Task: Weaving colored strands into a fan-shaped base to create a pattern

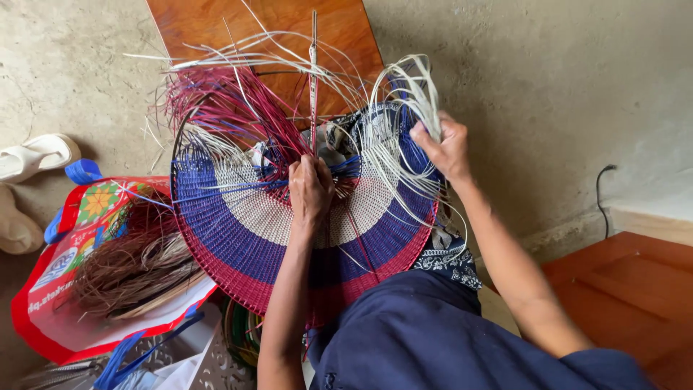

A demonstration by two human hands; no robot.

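A half-woven round basket piece (253, 238) with bands of cream, blue and crimson rests on my lap. Loose crimson, blue and pale strands (231, 108) fan out from its upper edge. My left hand (310, 189) presses on the weave near the centre, fingers closed around the strands there. My right hand (442, 144) is raised at the upper right, pinching a looped bundle of pale straw strands (411, 90) pulled up from the basket.
A red and blue patterned bag (79, 238) full of brown straw lies on the floor at the left. White sandals (32, 155) sit at the far left. A wooden board (274, 29) lies ahead, a wooden step (635, 289) at the right.
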